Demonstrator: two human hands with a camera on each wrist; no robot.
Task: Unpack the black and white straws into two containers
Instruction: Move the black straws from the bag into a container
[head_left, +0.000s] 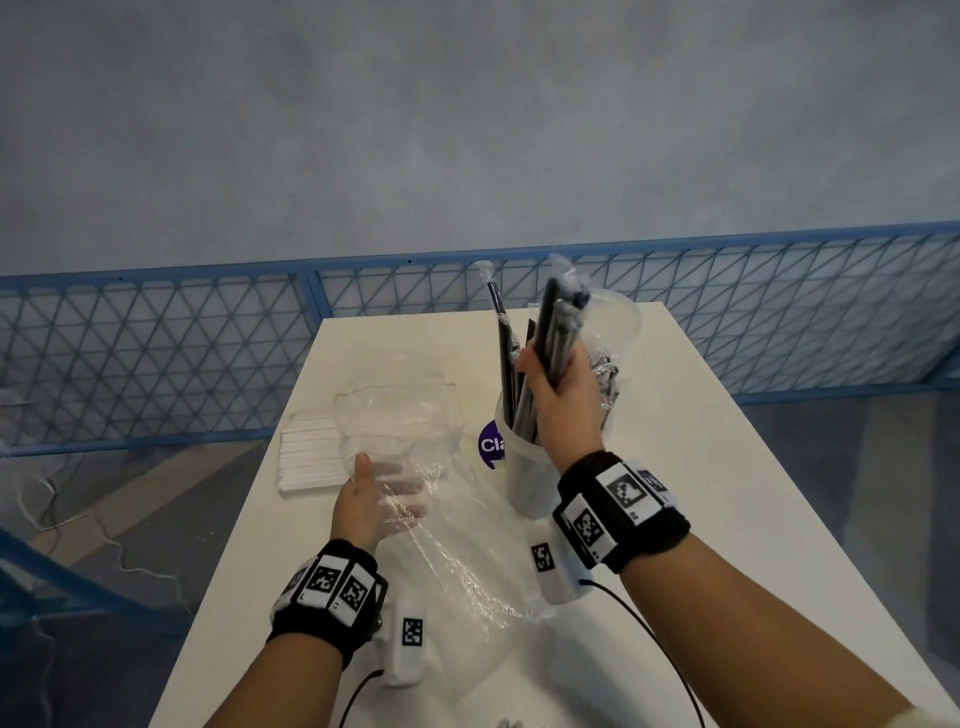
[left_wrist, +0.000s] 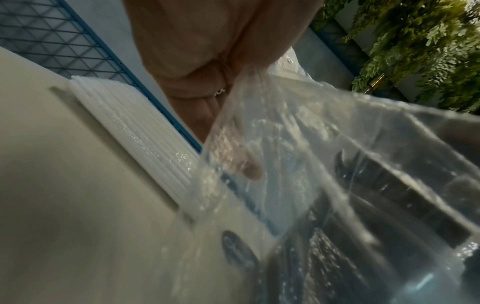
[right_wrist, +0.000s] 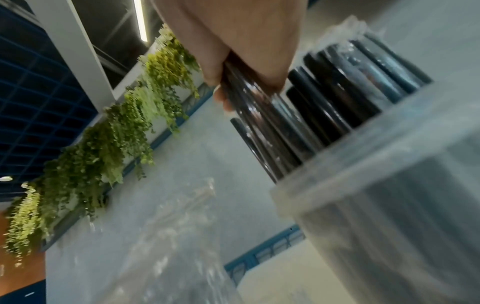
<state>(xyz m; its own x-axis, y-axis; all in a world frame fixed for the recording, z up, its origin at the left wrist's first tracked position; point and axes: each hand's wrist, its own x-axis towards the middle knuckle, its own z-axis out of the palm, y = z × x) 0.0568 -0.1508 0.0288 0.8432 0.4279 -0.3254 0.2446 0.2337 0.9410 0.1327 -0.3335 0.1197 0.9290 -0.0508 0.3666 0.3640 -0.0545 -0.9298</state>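
Here, right hand (head_left: 563, 387) gripping black straws (head_left: 558, 332) over container (head_left: 524, 467), left hand (head_left: 371, 501) holding plastic bag (head_left: 415, 447)

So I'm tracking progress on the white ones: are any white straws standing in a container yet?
No, the white straws lie flat in a row on the table, while only black straws stand in the container.

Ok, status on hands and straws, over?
Right hand grips black straws over the cup. Left hand holds the empty bag. White straws still packed on the table. Nothing blocking.
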